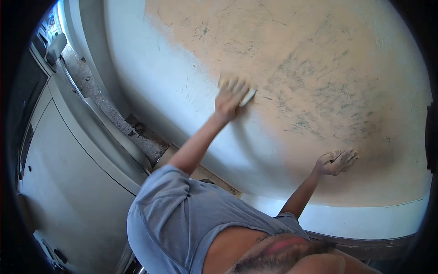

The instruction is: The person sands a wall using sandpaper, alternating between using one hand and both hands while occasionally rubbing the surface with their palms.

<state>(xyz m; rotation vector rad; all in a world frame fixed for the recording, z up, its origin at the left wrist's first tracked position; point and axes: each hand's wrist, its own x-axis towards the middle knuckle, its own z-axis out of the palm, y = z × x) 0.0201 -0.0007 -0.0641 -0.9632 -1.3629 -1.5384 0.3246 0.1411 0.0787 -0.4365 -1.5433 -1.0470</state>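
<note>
My left hand (230,98) is raised against the wall (319,68) and shut on a small pale sanding block (248,97); both are blurred with motion. The block lies at the border between the white coat and a large tan patch (292,45) with grey-green scuff marks. My right hand (336,162) rests lower on the wall with its fingers together, flat against the tan area, and holds nothing. A grey T-shirt sleeve (164,219) covers my left shoulder.
A white band (365,219) runs along the wall's lower edge above a dark ledge. On the left are a pale grey door or panel (68,182), a frame strip (114,137) and a gritty floor strip (98,96) with debris.
</note>
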